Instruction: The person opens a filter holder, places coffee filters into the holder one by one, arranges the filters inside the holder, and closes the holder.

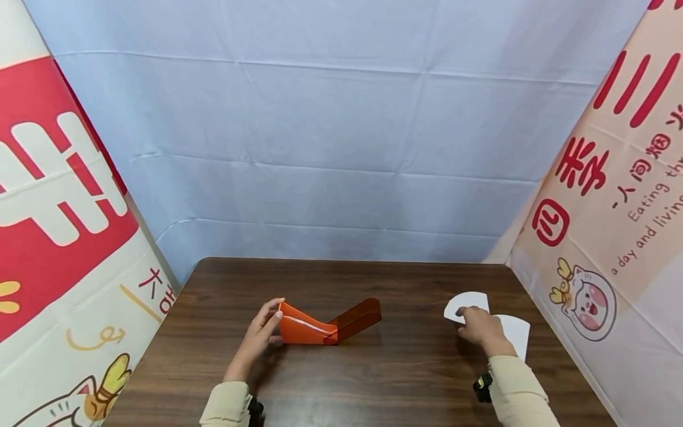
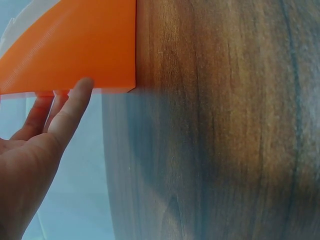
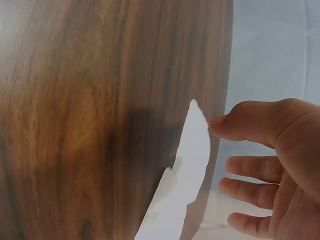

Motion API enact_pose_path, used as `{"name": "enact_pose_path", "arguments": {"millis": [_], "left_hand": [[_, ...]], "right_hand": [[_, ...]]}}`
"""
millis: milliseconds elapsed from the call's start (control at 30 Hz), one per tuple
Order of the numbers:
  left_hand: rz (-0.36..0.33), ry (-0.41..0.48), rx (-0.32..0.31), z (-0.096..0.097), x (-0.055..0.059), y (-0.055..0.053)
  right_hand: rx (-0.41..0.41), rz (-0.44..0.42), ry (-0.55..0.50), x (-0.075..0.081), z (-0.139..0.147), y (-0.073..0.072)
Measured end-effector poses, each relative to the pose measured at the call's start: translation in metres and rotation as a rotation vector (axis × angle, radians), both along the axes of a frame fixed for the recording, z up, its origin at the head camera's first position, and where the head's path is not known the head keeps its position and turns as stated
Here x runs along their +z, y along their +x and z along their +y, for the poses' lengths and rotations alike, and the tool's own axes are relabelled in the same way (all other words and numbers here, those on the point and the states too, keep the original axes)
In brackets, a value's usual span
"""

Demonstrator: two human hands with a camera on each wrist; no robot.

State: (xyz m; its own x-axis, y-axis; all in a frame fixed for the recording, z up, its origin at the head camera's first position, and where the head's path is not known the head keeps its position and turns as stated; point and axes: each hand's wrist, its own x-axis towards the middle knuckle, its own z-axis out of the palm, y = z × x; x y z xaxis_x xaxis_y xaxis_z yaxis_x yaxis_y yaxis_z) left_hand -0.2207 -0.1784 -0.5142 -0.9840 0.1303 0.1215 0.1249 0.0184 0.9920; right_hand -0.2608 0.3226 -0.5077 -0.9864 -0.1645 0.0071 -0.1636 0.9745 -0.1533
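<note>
Orange plastic holder (image 1: 320, 325), bent in a V, near the middle of the dark wood worktop (image 1: 373, 379), its raised left panel touched by the nearly straight fingers (image 2: 75, 102) of the left hand (image 1: 261, 335). White paper pieces (image 1: 504, 323) at the worktop's right side, lightly pressed under the right hand (image 1: 480, 327), fingers loosely spread, thumb at one sheet's edge.

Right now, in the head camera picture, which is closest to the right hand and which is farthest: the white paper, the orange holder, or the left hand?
From the right hand:
1. White paper, touching it, right side.
2. Orange holder, table middle.
3. Left hand, farthest, at the holder's left end.
</note>
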Motion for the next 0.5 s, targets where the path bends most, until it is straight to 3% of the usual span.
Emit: {"name": "enact_pose_path", "arguments": {"millis": [500], "left_hand": [[-0.012, 0.015, 0.004, 0.001, -0.001, 0.001]], "right_hand": [[-0.041, -0.018, -0.032, -0.013, 0.04, -0.001]]}}
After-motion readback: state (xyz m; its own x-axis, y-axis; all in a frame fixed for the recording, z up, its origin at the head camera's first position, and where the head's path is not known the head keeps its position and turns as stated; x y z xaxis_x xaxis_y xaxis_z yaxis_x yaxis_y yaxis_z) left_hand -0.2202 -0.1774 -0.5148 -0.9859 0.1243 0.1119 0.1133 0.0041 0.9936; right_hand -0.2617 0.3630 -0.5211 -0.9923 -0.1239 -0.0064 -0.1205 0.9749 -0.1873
